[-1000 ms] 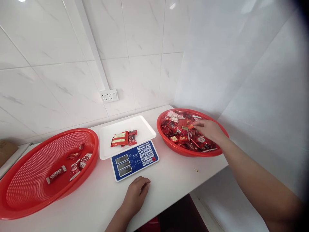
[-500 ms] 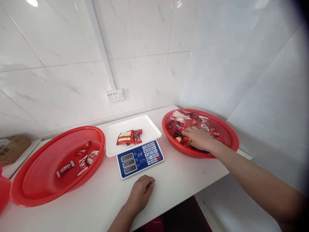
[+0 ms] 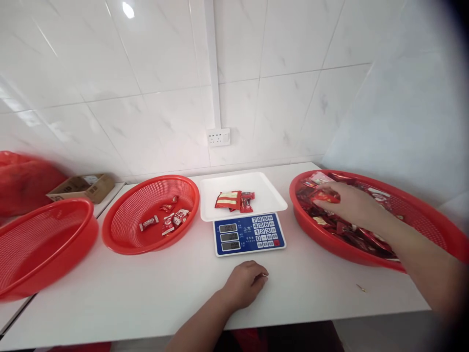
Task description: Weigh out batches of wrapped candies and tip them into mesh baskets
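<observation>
My right hand (image 3: 348, 203) is over the right red basket (image 3: 311, 230), its fingers closed on a small red candy packet (image 3: 327, 197). Many red-wrapped sweets (image 3: 362, 239) lie below it in that basket. On the white table, just in front of the digital scale (image 3: 250, 235), rests my left hand (image 3: 245, 285), loosely curled with nothing visible in it. The scale's white tray (image 3: 211, 188) carries a red and cream packet (image 3: 227, 200) and small dark-red wrapped candies (image 3: 247, 202).
Left of the scale stands a second red basket (image 3: 120, 244) with several wrapped sweets (image 3: 168, 224). Another red basket (image 3: 66, 259) is at the far left, near a cardboard box (image 3: 98, 190) and a red bag (image 3: 25, 181). A tiny gold scrap (image 3: 361, 288) lies on the table.
The view has swung left, bringing in the far-left basket and bag. My right hand has lifted from among the sweets with a red packet. My left hand stays on the table.
</observation>
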Demonstrator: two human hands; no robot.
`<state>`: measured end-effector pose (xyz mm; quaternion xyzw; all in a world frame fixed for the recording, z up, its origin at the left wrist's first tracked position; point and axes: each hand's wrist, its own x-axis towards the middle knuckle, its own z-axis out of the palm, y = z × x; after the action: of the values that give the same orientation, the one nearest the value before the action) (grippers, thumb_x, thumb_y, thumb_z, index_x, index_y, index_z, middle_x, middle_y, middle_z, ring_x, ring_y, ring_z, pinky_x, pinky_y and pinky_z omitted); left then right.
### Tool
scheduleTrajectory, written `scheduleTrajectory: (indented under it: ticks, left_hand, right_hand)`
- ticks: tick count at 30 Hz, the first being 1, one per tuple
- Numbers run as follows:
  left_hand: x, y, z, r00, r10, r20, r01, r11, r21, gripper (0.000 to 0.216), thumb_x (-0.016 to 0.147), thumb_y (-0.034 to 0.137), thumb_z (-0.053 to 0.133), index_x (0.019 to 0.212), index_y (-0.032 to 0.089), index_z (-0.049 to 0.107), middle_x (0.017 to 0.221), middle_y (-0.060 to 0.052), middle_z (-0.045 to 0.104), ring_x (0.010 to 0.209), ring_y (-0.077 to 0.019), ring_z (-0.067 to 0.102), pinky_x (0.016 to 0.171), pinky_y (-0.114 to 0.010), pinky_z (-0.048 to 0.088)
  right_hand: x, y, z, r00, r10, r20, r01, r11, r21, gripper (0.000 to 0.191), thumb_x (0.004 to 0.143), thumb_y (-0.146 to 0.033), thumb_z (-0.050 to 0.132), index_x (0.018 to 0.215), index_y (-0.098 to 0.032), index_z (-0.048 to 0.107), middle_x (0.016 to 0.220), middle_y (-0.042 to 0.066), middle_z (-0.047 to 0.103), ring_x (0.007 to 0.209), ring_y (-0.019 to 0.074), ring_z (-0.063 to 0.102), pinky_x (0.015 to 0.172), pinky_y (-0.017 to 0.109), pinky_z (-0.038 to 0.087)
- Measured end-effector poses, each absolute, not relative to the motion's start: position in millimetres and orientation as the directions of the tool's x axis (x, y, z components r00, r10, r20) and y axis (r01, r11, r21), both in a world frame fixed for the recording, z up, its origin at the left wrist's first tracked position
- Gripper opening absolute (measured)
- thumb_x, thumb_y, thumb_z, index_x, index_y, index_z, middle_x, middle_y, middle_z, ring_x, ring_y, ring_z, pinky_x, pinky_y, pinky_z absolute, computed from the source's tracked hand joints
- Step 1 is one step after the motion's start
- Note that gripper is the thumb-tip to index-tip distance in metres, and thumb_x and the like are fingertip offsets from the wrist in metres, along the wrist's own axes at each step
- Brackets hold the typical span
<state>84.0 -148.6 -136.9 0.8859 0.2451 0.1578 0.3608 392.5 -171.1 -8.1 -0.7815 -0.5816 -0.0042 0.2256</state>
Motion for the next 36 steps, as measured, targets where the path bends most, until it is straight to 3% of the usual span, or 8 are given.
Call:
scheduleTrajectory:
  ticks: [4, 10, 15, 21, 25, 29, 33, 36]
  left_hand:
    - [84, -149, -134, 0.833, 0.545, 0.101, 0.324, -0.626, 0.709, 0.021, 0.084, 0.018, 0.047, 0.097, 0.019, 0.064, 0.092, -0.004, 0.066, 0.084, -0.0158, 0.059, 0.077, -0.025, 0.047]
    - [83, -150, -132, 0.830, 0.550, 0.092, 0.328, -0.615, 0.717, 0.021, 0.085, 0.019, 0.047, 0.098, 0.019, 0.064, 0.094, -0.004, 0.066, 0.085, -0.0157, 0.059, 0.077, -0.025, 0.047]
    - [83, -149, -131, 0.835, 0.542, 0.090, 0.322, -0.615, 0.719, 0.022, 0.085, 0.018, 0.047, 0.098, 0.019, 0.063, 0.094, -0.004, 0.066, 0.086, -0.0159, 0.059, 0.079, -0.025, 0.047]
    - [82, -148, -134, 0.842, 0.531, 0.096, 0.312, -0.623, 0.717, 0.022, 0.085, 0.019, 0.046, 0.099, 0.018, 0.063, 0.095, -0.005, 0.065, 0.085, -0.0157, 0.059, 0.078, -0.025, 0.047]
    - [82, -148, -136, 0.844, 0.527, 0.100, 0.310, -0.631, 0.711, 0.022, 0.086, 0.019, 0.046, 0.099, 0.020, 0.063, 0.096, -0.004, 0.065, 0.087, -0.0159, 0.059, 0.079, -0.025, 0.047]
    - [82, -148, -138, 0.843, 0.526, 0.116, 0.299, -0.637, 0.710, 0.021, 0.086, 0.018, 0.046, 0.099, 0.019, 0.063, 0.096, -0.004, 0.065, 0.086, -0.0154, 0.060, 0.079, -0.025, 0.048]
    - [82, -148, -138, 0.843, 0.523, 0.123, 0.295, -0.641, 0.708, 0.021, 0.086, 0.018, 0.047, 0.099, 0.019, 0.063, 0.095, -0.004, 0.065, 0.086, -0.0151, 0.060, 0.080, -0.025, 0.047]
    - [83, -148, -137, 0.845, 0.520, 0.121, 0.292, -0.640, 0.711, 0.021, 0.086, 0.018, 0.047, 0.099, 0.018, 0.063, 0.095, -0.004, 0.065, 0.085, -0.0146, 0.060, 0.079, -0.023, 0.048]
  right_hand:
    - [344, -139, -10, 0.284, 0.949, 0.137, 0.753, -0.132, -0.645, 0.033, 0.077, -0.040, 0.054, 0.106, -0.024, 0.055, 0.104, 0.004, 0.064, 0.084, 0.0217, 0.064, 0.076, 0.036, 0.053]
    - [300, -93, -28, 0.307, 0.950, 0.059, 0.479, -0.101, -0.872, 0.032, 0.081, -0.028, 0.052, 0.112, -0.019, 0.055, 0.107, 0.006, 0.063, 0.077, 0.0140, 0.066, 0.073, 0.028, 0.056]
    - [298, -88, -30, 0.285, 0.956, 0.065, 0.550, -0.107, -0.828, 0.035, 0.083, -0.027, 0.051, 0.118, -0.021, 0.053, 0.104, 0.006, 0.064, 0.067, 0.0129, 0.067, 0.069, 0.029, 0.056]
    - [294, -96, -23, 0.293, 0.949, 0.112, 0.655, -0.115, -0.747, 0.029, 0.083, -0.033, 0.050, 0.108, -0.020, 0.056, 0.092, 0.004, 0.067, 0.067, 0.0135, 0.065, 0.055, 0.023, 0.053]
    - [288, -92, -23, 0.247, 0.966, 0.078, 0.642, -0.103, -0.759, 0.028, 0.083, -0.032, 0.050, 0.107, -0.018, 0.057, 0.102, 0.007, 0.066, 0.062, 0.0120, 0.064, 0.067, 0.028, 0.054]
    - [283, -88, -27, 0.135, 0.981, 0.141, 0.593, 0.034, -0.804, 0.043, 0.083, -0.031, 0.050, 0.125, -0.021, 0.047, 0.129, 0.008, 0.052, 0.088, 0.0163, 0.064, 0.083, 0.032, 0.051]
    - [283, -95, -29, 0.134, 0.969, 0.209, 0.655, 0.072, -0.752, 0.043, 0.082, -0.033, 0.051, 0.123, -0.024, 0.049, 0.127, 0.004, 0.053, 0.105, 0.0208, 0.057, 0.089, 0.036, 0.047]
    - [287, -114, -25, 0.198, 0.963, 0.182, 0.685, -0.003, -0.729, 0.041, 0.080, -0.033, 0.052, 0.120, -0.025, 0.053, 0.115, 0.004, 0.061, 0.099, 0.0214, 0.060, 0.085, 0.036, 0.049]
